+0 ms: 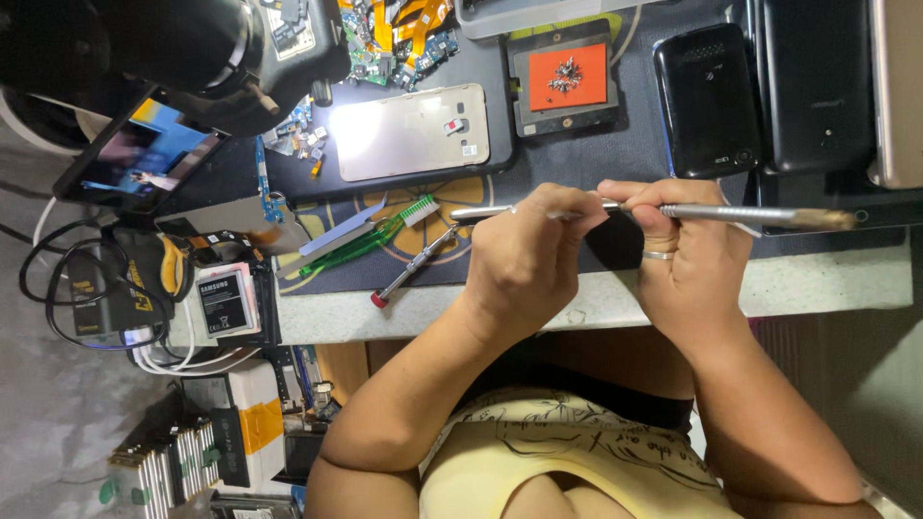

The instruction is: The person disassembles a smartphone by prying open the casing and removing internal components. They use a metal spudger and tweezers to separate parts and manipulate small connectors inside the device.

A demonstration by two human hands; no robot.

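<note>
Both hands, left hand [524, 259] and right hand [687, 255], pinch a metal screwdriver [673, 211] near the workbench [827, 279] front edge (dark mat [615, 144] cluttered with phones, gold phone back [413, 130], green toothbrush [370, 235]).

Both bare forearms rose from the lower edge of the view, elbows bent and spread, converging over the near edge of the worktable. The left hand [524, 255] was curled into a loose fist, knuckles up, fingers wrapped over a thin silver metal rod [711, 212]. The right hand [687, 259], just beside it and almost touching, was likewise closed on the same rod, thumb pressed along the top, a ring on one finger.
</note>
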